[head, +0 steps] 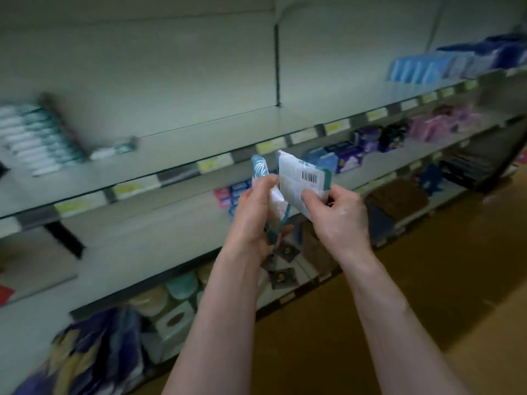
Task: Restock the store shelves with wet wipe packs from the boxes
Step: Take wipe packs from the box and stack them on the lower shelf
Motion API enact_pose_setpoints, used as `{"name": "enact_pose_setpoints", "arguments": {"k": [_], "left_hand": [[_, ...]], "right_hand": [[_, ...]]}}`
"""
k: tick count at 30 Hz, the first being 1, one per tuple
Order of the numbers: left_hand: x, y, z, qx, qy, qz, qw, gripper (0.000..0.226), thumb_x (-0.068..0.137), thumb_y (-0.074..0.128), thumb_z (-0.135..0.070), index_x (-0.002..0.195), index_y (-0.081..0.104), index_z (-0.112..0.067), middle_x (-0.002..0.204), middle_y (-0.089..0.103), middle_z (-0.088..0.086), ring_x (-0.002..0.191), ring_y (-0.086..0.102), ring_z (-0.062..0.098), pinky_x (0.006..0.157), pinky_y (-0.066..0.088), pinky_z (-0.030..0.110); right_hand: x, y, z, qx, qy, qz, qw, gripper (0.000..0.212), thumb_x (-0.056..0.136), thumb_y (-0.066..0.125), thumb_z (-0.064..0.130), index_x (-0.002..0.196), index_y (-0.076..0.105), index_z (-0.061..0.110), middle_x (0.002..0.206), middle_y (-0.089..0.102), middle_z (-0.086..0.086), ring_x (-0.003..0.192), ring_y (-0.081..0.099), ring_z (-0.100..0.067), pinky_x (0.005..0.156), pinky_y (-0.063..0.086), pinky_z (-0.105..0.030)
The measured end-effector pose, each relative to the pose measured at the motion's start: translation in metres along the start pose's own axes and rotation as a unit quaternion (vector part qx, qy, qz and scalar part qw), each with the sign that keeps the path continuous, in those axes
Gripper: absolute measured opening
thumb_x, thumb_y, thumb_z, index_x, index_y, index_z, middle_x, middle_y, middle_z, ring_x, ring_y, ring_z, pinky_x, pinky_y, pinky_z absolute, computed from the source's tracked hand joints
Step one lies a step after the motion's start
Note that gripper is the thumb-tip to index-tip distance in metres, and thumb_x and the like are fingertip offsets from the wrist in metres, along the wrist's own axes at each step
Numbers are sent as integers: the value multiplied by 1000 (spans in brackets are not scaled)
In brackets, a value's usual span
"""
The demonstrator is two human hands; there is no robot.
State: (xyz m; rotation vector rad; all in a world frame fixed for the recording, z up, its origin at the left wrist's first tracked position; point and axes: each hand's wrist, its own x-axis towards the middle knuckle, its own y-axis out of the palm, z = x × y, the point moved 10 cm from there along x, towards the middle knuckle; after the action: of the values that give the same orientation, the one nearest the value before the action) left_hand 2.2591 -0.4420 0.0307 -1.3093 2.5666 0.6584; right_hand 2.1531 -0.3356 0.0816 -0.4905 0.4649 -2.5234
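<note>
Both hands, left (253, 212) and right (333, 215), each grip a wipe pack (302, 181).

- Dim, flat lighting with a greenish-grey cast is seen; its source cannot be told.
- Heavy motion blur is spread over the shelves (199, 132) and the stocked packs (37, 135) at the left edge.
- Sharpest detail is kept at centre: barcoded wet wipe pack (302, 181), right hand (336, 215), left hand (253, 215).
- The teal wet wipe pack (260, 166) is slightly smeared.
- Shelf lines are bowed by wide-angle distortion; corners are darkened.
</note>
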Motion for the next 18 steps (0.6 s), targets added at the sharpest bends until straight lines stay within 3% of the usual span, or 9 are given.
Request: {"name": "enact_pose_setpoints", "arguments": {"k": [4,7,13,18], "left_hand": [[5,-82,-37,-3,12,-48,999,60,77,62,-47,127,53,-15,82,58,1,50,60,6,63,53,28],[5,-134,-66,-17,38,-81,996,48,85,59,-42,125,52,-16,83,57,2,55,59,8,65,55,28],[21,-216,-93,-71,50,-129,988,48,81,63,-46,118,56,-16,80,56,1,69,58,13,79,56,37],[43,-269,-112,-101,71,-177,976,56,79,65,-48,124,55,-16,96,58,5,81,60,18,65,58,33]], "right_hand": [[-4,80,43,12,-14,39,999,17,90,61,35,91,68,19,74,60,11,71,60,-9,55,48,-25],[-4,132,75,32,-35,63,997,16,90,61,33,93,69,20,78,62,10,79,62,-12,62,53,-31],[0,217,116,28,-78,115,990,21,89,60,35,91,69,16,82,65,0,76,58,-15,52,35,-22],[17,277,138,33,-104,154,982,21,90,61,34,87,69,15,81,65,0,75,60,-14,51,38,-24]]}}
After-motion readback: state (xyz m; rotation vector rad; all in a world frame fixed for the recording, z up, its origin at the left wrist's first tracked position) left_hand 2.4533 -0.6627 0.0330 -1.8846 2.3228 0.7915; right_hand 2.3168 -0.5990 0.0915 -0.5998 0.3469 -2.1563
